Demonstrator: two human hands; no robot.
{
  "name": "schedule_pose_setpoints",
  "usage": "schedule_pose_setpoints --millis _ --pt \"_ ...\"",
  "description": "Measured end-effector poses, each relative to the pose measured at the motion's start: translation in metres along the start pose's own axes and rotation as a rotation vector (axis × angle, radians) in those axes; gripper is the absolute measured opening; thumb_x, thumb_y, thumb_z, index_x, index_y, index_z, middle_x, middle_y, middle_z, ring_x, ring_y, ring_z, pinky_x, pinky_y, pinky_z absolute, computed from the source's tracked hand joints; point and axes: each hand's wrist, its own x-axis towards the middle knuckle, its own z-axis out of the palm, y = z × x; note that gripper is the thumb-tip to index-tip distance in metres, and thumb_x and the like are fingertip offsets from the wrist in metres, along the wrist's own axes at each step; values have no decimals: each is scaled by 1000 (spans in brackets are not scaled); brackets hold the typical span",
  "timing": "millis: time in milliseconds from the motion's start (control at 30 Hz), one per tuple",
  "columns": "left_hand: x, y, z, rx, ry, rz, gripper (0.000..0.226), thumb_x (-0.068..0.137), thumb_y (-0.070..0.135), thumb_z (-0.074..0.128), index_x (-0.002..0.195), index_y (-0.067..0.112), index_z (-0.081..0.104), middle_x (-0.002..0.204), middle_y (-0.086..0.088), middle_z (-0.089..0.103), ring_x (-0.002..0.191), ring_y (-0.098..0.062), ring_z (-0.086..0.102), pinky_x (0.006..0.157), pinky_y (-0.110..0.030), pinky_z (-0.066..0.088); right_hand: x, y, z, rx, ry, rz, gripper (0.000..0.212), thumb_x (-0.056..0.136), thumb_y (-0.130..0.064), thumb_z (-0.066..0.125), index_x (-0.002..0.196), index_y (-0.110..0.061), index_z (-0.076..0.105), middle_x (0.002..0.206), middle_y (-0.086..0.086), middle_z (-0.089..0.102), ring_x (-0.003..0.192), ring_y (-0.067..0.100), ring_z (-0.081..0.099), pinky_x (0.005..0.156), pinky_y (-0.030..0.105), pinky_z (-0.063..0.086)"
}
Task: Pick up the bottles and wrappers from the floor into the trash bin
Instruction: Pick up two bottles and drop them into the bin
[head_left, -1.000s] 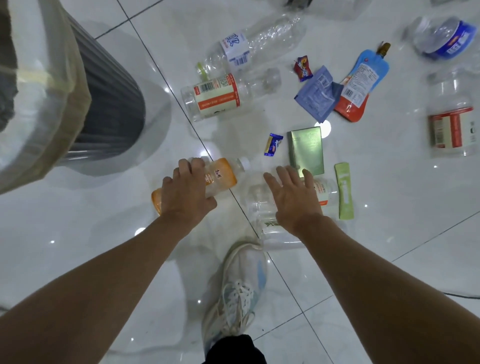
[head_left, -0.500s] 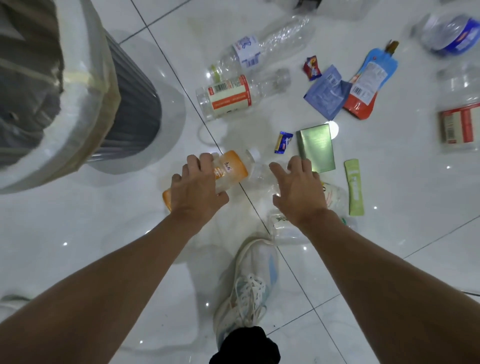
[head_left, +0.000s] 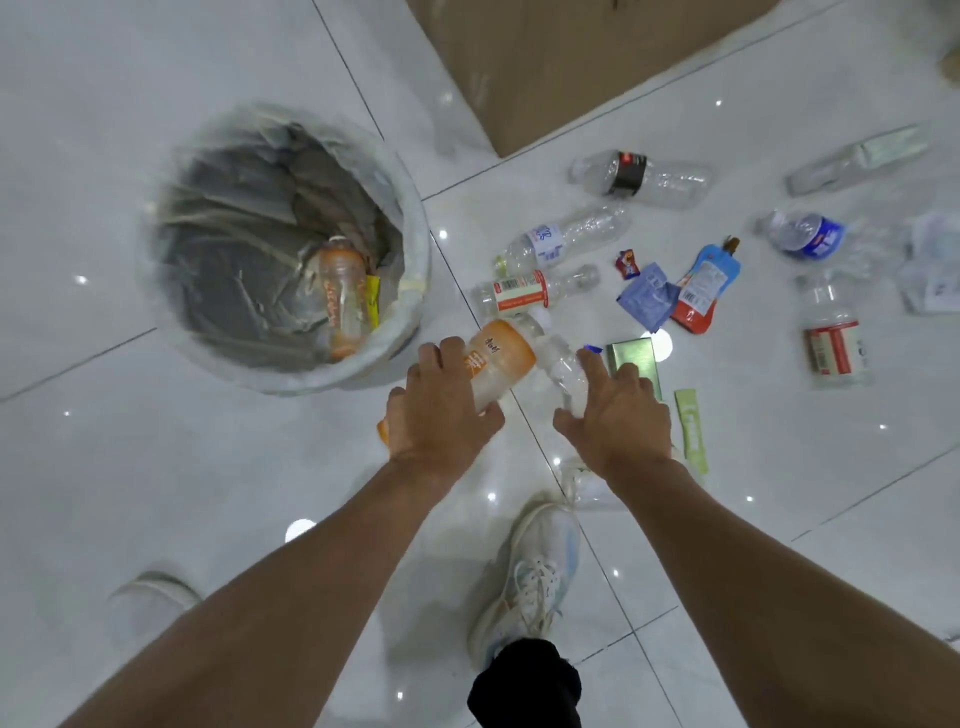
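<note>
The left hand (head_left: 441, 415) covers the middle of the orange bottle (head_left: 501, 356), leaving its shoulder and a sliver of base in sight. The right hand (head_left: 618, 421) hides most of a clear bottle (head_left: 563, 371), the near corner of the green box (head_left: 631, 351) and nearly all of a blue wrapper (head_left: 592, 349). The cardboard (head_left: 571, 62) runs off the top edge; crumpled plastic (head_left: 932, 270) is cut by the right edge. Label print is too small to read.

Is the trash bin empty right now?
No, an orange bottle and a yellow wrapper lie inside the trash bin on its liner.
</note>
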Motion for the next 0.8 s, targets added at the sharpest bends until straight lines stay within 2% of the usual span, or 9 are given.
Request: schedule_pose_setpoints --millis 133,267,367,433,667,800 --pt "-17 8 -48 -37 39 51 65 73 44 69 124 17 39 112 -4 48 98 -25 56 73 -42 52 -19 -25 -40 26 48 29 68 85 -49 58 142 -28 27 126 13 48 116 30 49 79 38 48" --pt "-22 1 -96 -16 103 85 64 71 47 69 122 18 41 111 -3 49 96 -25 58 71 -39 52 -34 -53 -72 14 106 26 63 84 -50 58 134 -21 32 119 12 50 106 31 55 74 38 48" --pt "-14 -22 -131 59 157 102 65 73 50 67 122 18 39 119 -3 48 99 -24 58 71 -39 51 -38 -78 -90 39 139 36 61 84 -50 60 128 -16 36 117 13 50 101 33 58 70 36 45" --pt "-5 -47 -155 92 176 80 66 73 51 66 124 18 40 119 -2 47 103 -24 56 72 -39 51 -37 -97 -97 77 147 38 63 83 -50 61 130 -16 35 118 13 50 101 35 58 69 35 42" --pt "11 -161 -223 282 238 -109 69 73 54 68 125 14 45 110 -7 50 99 -29 55 69 -43 49 -32 -164 -111 161 170 -14 63 82 -51 63 129 -17 39 119 13 49 106 34 55 76 39 46" --pt "21 -185 -226 310 217 -142 71 75 55 67 130 16 42 111 -7 52 99 -28 56 68 -40 46 -27 -192 -114 183 193 -53 58 82 -52 63 122 -15 42 116 13 51 104 34 56 77 40 49"
